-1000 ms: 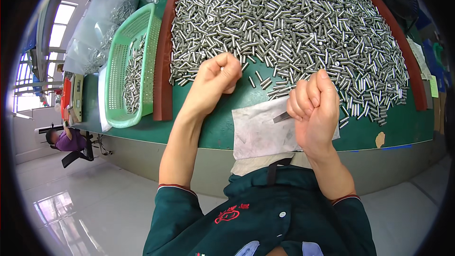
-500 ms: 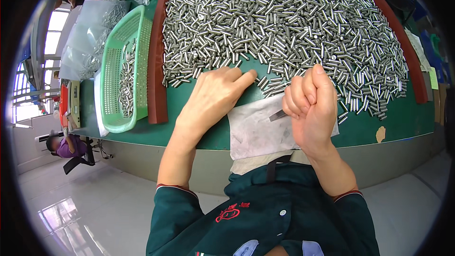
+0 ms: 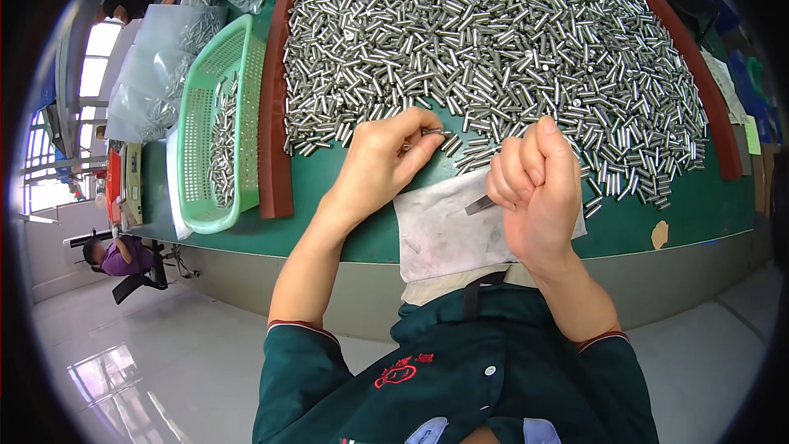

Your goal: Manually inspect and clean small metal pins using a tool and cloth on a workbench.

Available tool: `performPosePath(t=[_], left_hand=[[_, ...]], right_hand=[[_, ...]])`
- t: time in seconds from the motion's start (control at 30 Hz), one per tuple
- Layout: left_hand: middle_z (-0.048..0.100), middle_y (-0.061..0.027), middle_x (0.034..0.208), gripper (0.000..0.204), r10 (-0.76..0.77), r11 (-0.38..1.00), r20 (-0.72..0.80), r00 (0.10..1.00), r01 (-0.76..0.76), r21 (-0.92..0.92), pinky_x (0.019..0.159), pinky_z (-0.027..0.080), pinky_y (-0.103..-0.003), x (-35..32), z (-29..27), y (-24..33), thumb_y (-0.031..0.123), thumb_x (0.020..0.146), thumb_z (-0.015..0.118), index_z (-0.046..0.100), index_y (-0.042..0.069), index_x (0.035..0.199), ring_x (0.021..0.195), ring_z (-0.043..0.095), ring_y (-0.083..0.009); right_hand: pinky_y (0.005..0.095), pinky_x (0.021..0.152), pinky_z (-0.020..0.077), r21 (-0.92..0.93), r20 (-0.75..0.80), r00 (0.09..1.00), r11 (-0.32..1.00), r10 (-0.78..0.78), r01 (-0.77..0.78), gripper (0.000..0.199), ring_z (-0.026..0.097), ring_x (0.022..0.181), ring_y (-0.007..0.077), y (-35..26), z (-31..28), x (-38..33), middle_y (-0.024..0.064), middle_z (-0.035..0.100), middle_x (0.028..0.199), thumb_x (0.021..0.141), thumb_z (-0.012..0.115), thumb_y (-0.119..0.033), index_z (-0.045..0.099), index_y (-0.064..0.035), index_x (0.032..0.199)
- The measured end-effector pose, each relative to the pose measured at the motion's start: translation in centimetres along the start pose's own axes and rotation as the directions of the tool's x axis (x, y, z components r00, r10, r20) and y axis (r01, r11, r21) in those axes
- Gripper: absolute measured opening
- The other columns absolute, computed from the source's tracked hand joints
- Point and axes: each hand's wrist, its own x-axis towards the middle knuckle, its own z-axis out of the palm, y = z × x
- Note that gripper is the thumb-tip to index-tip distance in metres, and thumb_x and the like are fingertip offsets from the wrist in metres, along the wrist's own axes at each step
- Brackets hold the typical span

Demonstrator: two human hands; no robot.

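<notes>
Small shiny metal pins (image 3: 493,41) lie in a wide, loose heap over the green table. At the heap's near edge my left hand (image 3: 380,160) is closed, thumb and forefinger pinched on a metal pin (image 3: 431,131). More pins lie right beside those fingertips. To the right, my right hand (image 3: 538,189) is curled into a fist, palm side up, above a stained white cloth (image 3: 448,234). A flat grey metal strip (image 3: 481,205) sticks out of that fist on its left side; its rest is hidden in the fingers.
Dark red bars (image 3: 275,115) border the heap. A green plastic basket (image 3: 194,115) holding some pins stands to the left, beside clear bags (image 3: 152,74) of pins. A scale-like device (image 3: 130,185) sits farther left. Another person (image 3: 123,255) sits in the background.
My left hand has turned and lifted slightly, its thumb and forefinger now pinched together at the pins. My right hand has barely moved.
</notes>
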Motion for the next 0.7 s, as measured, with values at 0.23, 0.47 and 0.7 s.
performPosePath(t=[0.23,0.47,0.7], left_hand=[[0.053,0.0025,0.070,0.010,-0.146,0.962,0.028,0.989,0.148,-0.228,0.057,0.038,-0.017,0.0,-0.5,-0.5,0.006,0.079,0.056,0.055,-0.002,0.085,0.062,0.045,-0.0029],[0.050,0.0027,0.066,0.011,-0.115,0.959,-0.001,0.993,0.111,-0.260,0.052,0.034,-0.017,0.1,-0.6,-0.6,0.008,0.081,0.054,0.054,-0.001,0.086,0.059,0.043,-0.0027],[0.046,-0.0029,0.070,0.009,-0.166,0.191,0.234,0.958,0.264,-0.945,0.043,0.024,-0.017,0.2,-0.8,-1.3,0.013,0.087,0.046,0.049,0.005,0.090,0.048,0.027,-0.0043]], right_hand=[[0.0224,0.037,0.0185,-0.063,0.005,1.000,0.998,0.003,-0.003,0.039,0.017,0.037,0.0068,0.1,0.0,0.0,-0.0026,0.024,0.043,0.091,0.029,-0.026,0.026,-0.0131,0.054],[0.0223,0.037,0.0180,-0.058,0.010,1.000,0.998,-0.007,0.007,0.039,0.017,0.037,0.0066,-0.1,0.3,0.0,-0.0026,0.024,0.042,0.091,0.030,-0.027,0.027,-0.0130,0.054],[0.0207,0.036,0.0171,0.015,0.020,1.000,1.000,-0.017,0.017,0.039,0.019,0.039,0.0051,0.1,-0.1,-0.1,-0.0018,0.027,0.044,0.091,0.031,-0.022,0.027,-0.0107,0.054]])
